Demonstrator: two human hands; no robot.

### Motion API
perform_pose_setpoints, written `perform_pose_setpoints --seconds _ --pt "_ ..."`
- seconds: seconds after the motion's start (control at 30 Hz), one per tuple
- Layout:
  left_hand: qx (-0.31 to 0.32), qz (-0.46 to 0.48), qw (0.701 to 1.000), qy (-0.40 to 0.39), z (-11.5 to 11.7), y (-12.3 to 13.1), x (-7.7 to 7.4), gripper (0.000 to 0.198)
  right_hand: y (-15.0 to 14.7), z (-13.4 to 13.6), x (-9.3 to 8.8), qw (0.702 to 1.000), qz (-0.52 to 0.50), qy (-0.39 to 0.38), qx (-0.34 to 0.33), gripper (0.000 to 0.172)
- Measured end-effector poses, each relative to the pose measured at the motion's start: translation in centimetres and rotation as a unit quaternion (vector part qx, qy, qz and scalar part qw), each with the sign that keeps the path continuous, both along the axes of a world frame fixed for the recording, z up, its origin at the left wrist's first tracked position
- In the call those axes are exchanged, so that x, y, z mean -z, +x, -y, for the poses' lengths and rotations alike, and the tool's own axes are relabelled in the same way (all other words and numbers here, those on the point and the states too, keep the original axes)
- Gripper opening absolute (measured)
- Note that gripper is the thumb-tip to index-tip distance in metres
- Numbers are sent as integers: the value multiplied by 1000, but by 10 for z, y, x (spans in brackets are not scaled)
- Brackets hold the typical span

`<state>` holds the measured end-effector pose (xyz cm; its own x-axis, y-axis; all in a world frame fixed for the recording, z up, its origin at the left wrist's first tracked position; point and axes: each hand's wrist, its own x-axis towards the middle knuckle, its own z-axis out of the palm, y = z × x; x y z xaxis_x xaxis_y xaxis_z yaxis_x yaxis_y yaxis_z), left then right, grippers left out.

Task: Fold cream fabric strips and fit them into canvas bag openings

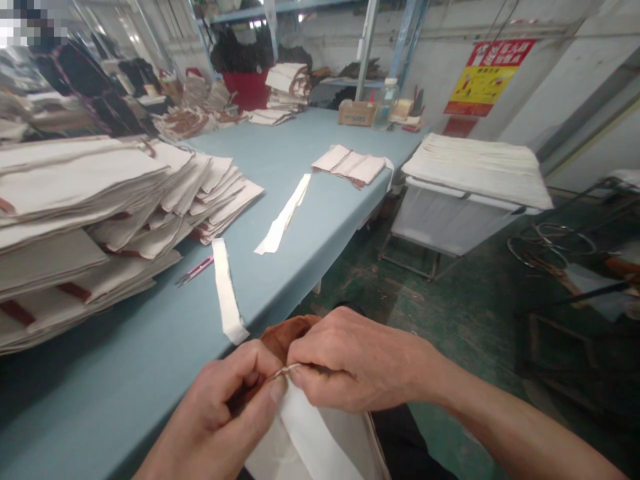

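My left hand [240,393] pinches the edge of a cream and brown fabric piece [270,443] between thumb and forefinger. Close beside it, my right hand [345,360] grips the same edge, fingers curled. A brown part of the fabric shows behind both hands. From under the fingertips a white strip [320,433] runs down over the cream cloth, above my lap. On the table edge just beyond lies another white strip [227,293]. Pink-handled thread snips [196,271] rest to its left. What lies inside the pinch is partly hidden by my fingers.
Stacked cream fabric pieces [75,180] cover the left of the blue table [280,287]. Further along lie a folded white strip [285,217] and a cream bundle [350,163]. A cardboard box [357,113] and bottle [387,103] stand behind. White sheets [475,167] top a stand at right.
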<state>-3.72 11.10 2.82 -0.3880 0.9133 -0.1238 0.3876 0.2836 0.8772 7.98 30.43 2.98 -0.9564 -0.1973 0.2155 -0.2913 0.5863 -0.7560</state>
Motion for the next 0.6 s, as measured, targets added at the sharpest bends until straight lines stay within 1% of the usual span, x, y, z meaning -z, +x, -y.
perform_pose_setpoints --seconds 0.07,0.13,0.2,0.3,0.37,0.47,0.6 --pt "7 13 1000 -5 3 -1 1 37 0 -3 -4 999 34 -4 -28 31" --pt "11 4 1000 -8 6 -1 4 38 0 -2 -9 998 62 17 -25 31" --pt "17 -29 999 -3 9 -1 7 38 0 2 -12 996 63 58 16 30" --pt "23 -97 995 23 10 -2 14 35 -1 14 -10 984 26 146 96 23" --pt "26 -137 989 43 10 -2 18 31 -1 20 -6 975 12 185 121 17" --pt "28 -189 979 74 5 -1 20 26 0 22 0 970 21 202 131 13" --pt "44 -252 962 100 -5 0 14 18 5 18 1 972 27 197 121 13"
